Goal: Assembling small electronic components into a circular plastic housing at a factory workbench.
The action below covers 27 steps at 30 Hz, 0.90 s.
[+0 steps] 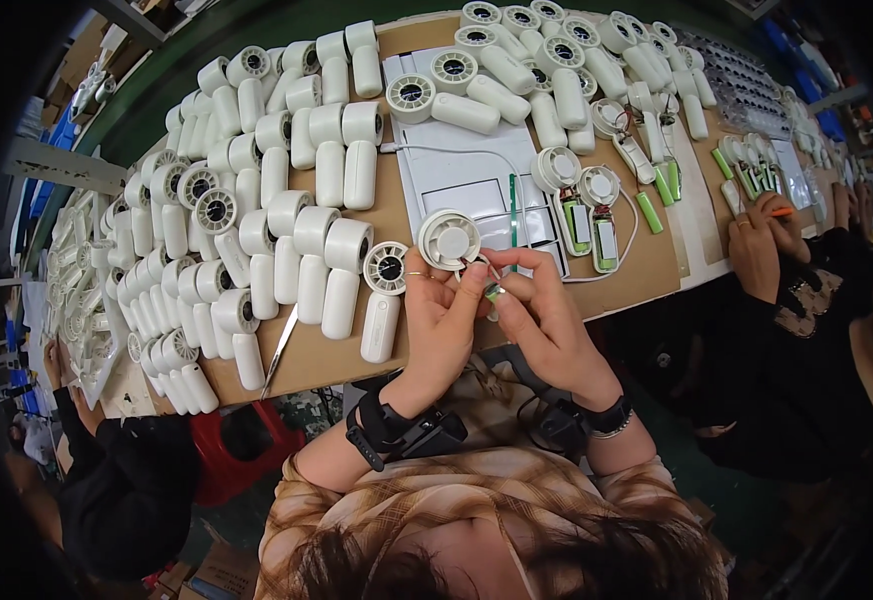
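Note:
My left hand is closed round the lower rim of an opened white handheld fan, its round head tilted up. Thin red and dark wires come out below the head, between my fingertips. My right hand pinches a green battery under the head; fingers cover most of it. Just left of my left hand lies a finished-looking white fan with a dark centre. Beyond my right hand lie opened fans with green batteries and loose wires.
Rows of white fans cover the table's left side, with tweezers near the front edge. A white cable crosses a white board. A loose green battery lies to the right. Co-workers' hands are at the right; another person sits left.

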Motion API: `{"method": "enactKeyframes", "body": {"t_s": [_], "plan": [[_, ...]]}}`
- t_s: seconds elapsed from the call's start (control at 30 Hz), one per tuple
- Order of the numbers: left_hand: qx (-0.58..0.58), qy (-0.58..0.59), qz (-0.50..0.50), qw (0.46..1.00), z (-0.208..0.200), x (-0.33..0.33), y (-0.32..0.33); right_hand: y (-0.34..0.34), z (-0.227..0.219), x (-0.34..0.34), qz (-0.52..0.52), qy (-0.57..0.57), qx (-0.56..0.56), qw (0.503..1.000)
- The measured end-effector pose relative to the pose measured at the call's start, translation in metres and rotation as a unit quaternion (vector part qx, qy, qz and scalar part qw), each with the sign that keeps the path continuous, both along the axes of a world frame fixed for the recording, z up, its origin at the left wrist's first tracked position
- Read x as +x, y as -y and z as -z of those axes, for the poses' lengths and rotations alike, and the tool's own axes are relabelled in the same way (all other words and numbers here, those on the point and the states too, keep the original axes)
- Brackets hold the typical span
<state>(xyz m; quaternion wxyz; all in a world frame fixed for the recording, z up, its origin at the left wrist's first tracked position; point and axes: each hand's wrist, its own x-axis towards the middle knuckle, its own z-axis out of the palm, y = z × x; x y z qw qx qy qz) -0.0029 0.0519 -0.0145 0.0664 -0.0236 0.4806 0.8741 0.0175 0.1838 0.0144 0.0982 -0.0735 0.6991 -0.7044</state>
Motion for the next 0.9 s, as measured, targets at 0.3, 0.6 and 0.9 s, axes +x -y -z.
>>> {"method": "enactKeyframes", "body": {"t_s": [0.3, 0.6, 0.9], "plan": [[-0.016, -0.027, -0.005, 0.999, -0.003, -0.006, 0.004, -0.019, -0.015, 0.012, 0.029, -0.006, 0.188, 0.982], [0.033, 0.02, 0.028, 0.999, 0.003, -0.005, 0.003, -0.007, 0.006, -0.005, 0.057, -0.286, 0.14, 0.946], [0.011, 0.015, 0.016, 1.0, 0.001, 0.001, 0.001, -0.008, 0.012, -0.002, 0.052, 0.056, -0.146, 0.986]]}}
